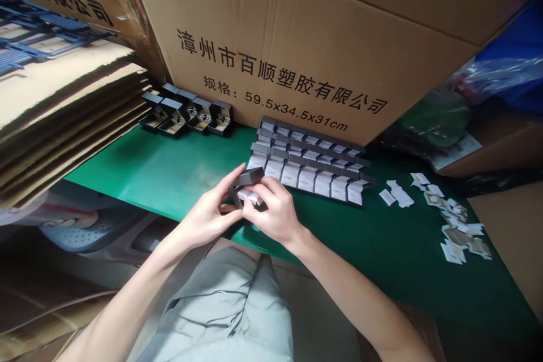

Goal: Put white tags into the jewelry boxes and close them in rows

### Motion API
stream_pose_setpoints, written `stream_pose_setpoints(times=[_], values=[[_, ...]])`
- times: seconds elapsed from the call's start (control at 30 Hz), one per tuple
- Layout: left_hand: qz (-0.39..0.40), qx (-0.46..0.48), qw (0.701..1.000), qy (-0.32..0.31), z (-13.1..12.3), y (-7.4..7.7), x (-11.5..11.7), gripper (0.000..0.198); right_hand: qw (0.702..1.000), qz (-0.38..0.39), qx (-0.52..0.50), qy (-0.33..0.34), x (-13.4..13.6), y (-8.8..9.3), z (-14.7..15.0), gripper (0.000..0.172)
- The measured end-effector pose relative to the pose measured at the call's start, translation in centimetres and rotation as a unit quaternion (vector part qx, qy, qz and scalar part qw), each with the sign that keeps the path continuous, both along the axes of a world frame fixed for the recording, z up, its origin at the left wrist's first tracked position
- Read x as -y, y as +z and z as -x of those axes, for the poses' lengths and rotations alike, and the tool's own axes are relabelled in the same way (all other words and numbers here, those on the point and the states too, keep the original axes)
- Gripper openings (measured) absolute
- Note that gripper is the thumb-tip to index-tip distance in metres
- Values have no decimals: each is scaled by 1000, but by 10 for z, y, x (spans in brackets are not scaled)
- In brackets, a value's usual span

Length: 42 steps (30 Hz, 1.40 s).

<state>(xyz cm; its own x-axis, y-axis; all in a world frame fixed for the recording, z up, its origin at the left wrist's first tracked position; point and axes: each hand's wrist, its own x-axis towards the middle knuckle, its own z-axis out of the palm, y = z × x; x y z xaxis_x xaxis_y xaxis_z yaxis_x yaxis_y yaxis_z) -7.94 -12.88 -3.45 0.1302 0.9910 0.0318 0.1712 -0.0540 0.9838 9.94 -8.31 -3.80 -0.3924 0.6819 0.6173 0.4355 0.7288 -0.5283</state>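
Head view showed both hands meeting at the near edge of the green table (169, 175), closed around one small dark hinged box (247, 185): the left hand (212, 212) pinched its raised lid and side, the right hand (271, 212) cupped the base with fingers curled over a pale insert. The box looked light, stiff and smooth-sided, likely easy to let slip, so its edges seemed the surest hold. Just beyond lay rows of open boxes with pale inserts (309, 164), touching one another; a cluster of empty dark boxes (186, 116) sat farther left. Loose white cards (445, 215) lay scattered right, a large carton (322, 39) behind.
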Motion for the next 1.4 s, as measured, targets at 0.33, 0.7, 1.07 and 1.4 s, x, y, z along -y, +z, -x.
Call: stream_pose_setpoints(times=[0.33, 0.7, 1.07, 1.4], values=[[12, 43, 999, -2, 1, -1, 0, 92, 999, 14, -28, 44, 1, 5, -3, 17], [30, 93, 995, 5, 6, -1, -1, 103, 990, 26, -41, 130, -8, 9, -16, 20], [71, 170, 982, -26, 12, 6, 0, 92, 992, 25, -64, 109, -7, 7, -15, 17], [89, 183, 979, 31, 11, -3, -1, 80, 992, 12, -59, 109, -4, 7, -13, 14]])
